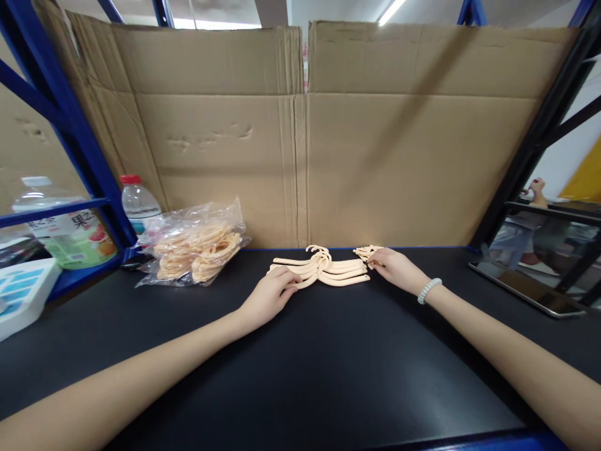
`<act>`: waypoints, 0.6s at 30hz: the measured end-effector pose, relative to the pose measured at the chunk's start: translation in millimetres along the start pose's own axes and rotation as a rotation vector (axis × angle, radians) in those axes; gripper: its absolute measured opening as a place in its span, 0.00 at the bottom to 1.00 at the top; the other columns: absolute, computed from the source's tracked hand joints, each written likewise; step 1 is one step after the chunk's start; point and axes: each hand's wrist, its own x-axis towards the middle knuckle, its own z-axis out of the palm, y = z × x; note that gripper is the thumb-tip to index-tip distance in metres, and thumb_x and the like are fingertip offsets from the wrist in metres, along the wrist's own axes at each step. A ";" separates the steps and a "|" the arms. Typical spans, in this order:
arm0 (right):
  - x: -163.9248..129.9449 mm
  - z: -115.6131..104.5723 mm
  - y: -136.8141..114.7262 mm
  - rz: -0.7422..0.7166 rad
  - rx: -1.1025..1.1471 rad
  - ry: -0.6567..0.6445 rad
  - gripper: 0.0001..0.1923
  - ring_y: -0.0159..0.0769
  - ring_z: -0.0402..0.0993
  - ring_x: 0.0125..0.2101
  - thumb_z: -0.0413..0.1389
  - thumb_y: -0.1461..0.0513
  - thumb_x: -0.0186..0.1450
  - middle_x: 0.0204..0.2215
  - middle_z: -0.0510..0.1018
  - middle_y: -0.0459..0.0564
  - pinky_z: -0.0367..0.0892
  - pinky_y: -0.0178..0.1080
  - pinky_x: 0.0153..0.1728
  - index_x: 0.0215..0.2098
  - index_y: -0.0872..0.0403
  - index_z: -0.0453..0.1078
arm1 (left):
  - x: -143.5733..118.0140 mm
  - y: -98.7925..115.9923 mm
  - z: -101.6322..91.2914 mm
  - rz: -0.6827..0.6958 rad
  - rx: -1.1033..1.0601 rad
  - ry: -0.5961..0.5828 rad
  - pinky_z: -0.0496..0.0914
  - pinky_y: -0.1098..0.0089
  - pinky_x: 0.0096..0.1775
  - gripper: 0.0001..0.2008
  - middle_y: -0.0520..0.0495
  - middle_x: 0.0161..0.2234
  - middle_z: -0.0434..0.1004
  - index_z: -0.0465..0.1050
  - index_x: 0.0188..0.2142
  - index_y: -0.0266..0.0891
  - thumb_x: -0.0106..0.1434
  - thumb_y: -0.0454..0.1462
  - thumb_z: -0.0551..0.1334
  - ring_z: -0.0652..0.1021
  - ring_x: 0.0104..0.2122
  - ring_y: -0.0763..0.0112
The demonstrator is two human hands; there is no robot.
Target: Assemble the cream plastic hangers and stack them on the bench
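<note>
Several cream plastic hangers [345, 274] lie in an overlapping row on the black tabletop, their hooks [319, 252] bunched at the far side. Over their left ends rests my left hand [272, 293], its thumb and fingers closed on the nearest hanger's arm. To the right of the row, my right hand [397, 269], with a pale coiled band [429, 290] at the wrist, has its fingers pinched together beside a small heap of cream plastic pieces [365, 252]. Its fingertips partly cover the heap, and what they hold is too small to tell.
A clear plastic bag [200, 244] of similar cream parts lies at back left. Behind it stands a red-capped bottle [138, 203]. A dark flat device [526, 288] lies at right. Cardboard [399, 144] walls the back, and blue rack posts [70, 131] frame the left.
</note>
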 end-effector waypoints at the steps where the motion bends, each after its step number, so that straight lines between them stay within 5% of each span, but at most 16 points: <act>1: 0.2 -0.1 0.0 0.020 -0.004 0.016 0.12 0.40 0.71 0.40 0.47 0.69 0.64 0.36 0.76 0.54 0.67 0.42 0.43 0.37 0.55 0.72 | -0.2 0.6 -0.3 0.005 0.006 0.003 0.69 0.63 0.42 0.07 0.46 0.36 0.74 0.71 0.38 0.39 0.63 0.30 0.55 0.74 0.39 0.64; 9: -0.6 -13.8 -5.4 0.215 -0.113 0.017 0.11 0.47 0.71 0.37 0.49 0.63 0.64 0.31 0.76 0.57 0.65 0.44 0.39 0.34 0.58 0.72 | -1.9 0.4 0.5 0.044 0.027 0.049 0.69 0.64 0.41 0.08 0.45 0.37 0.71 0.70 0.39 0.39 0.65 0.31 0.53 0.73 0.38 0.64; 14: -0.9 -27.3 -12.5 0.282 -0.139 -0.100 0.11 0.41 0.72 0.28 0.54 0.56 0.60 0.23 0.75 0.52 0.61 0.37 0.27 0.27 0.54 0.72 | -1.5 1.6 -0.6 0.028 0.006 0.063 0.69 0.63 0.42 0.08 0.45 0.37 0.71 0.70 0.40 0.40 0.66 0.33 0.53 0.72 0.38 0.64; 18: -2.0 -22.9 -15.6 0.323 -0.121 -0.162 0.05 0.38 0.72 0.25 0.57 0.60 0.56 0.24 0.76 0.50 0.56 0.35 0.23 0.28 0.53 0.72 | -1.2 2.4 -0.9 0.025 0.002 0.071 0.69 0.64 0.41 0.09 0.45 0.36 0.71 0.70 0.40 0.40 0.66 0.33 0.52 0.72 0.37 0.64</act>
